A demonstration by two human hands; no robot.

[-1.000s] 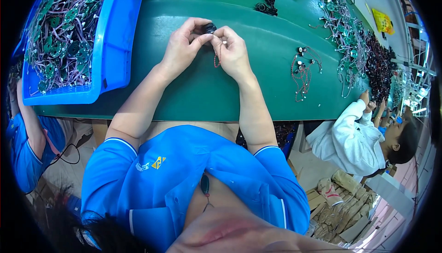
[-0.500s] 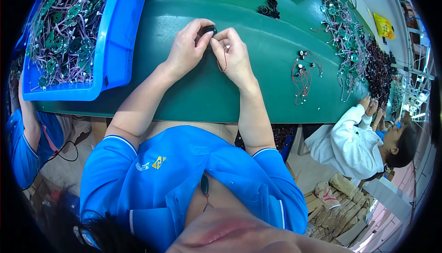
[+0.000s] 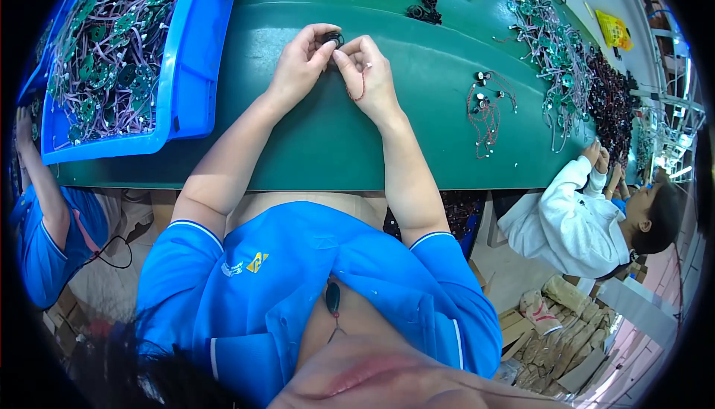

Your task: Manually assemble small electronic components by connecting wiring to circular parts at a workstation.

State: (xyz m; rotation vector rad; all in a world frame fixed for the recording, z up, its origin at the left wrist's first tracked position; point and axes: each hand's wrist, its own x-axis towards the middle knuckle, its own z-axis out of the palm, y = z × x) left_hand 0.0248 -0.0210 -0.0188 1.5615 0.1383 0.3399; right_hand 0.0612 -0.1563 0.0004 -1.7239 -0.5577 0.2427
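Note:
Over the middle of the green table, my left hand (image 3: 298, 66) is closed, pinching a small round black ring-shaped part (image 3: 334, 38) between thumb and fingers. Close beside it on the right is my right hand (image 3: 370, 81), its fingers curled in a pinch near that part. A thin twisted red wire (image 3: 360, 96) with a small white plug hangs across this hand from between the fingers. Whatever is at the wire's other end is hidden by the fingertips.
A blue bin (image 3: 160, 141) of green circuit boards with wires stands at left. Black rings (image 3: 424, 10) lie farther back, small wired parts (image 3: 484, 111) to the right. Beyond are heaps of wired boards (image 3: 555, 44) and dark parts (image 3: 611, 104). A person in a pale hoodie (image 3: 577, 219) works at right, another at left.
Both hands stay close together. The black part has turned between my left fingers, showing its ring shape more, and the red wire now lies closer against my right hand. The whole view has shifted slightly.

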